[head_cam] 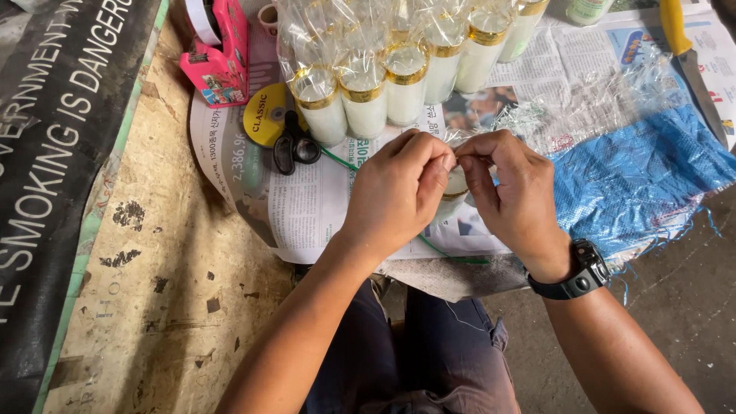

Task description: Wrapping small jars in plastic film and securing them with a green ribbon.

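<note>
Clear cellophane bunches between a seated person's fingertips as both hands meet over a small white candle in a gold-banded glass [455,188], which sits on spread newspaper [307,207] at the near edge of the work surface. The left hand [399,192] and the right hand [510,192], a black watch [579,272] on its wrist, each pinch the gathered top of the wrapper [458,142], thumbs and forefingers closed on the film just above the glass. A thin green tie [341,161] trails left from under the hands, and another green strand lies on the paper nearer the knees.

Just beyond, a cluster of wrapped candles [383,84] stands upright, with black scissors [295,146] and a yellow disc [264,115] to their left and a pink tape dispenser [218,50] at the far left. A pile of loose clear film [583,100] lies on a blue woven sheet [644,176] to the right; a yellow-handled knife [686,54] rests at the far right.

Judging by the grip, neat work would mean keeping the gather tight and centred over the glass, twisting evenly while the candle stays upright.
</note>
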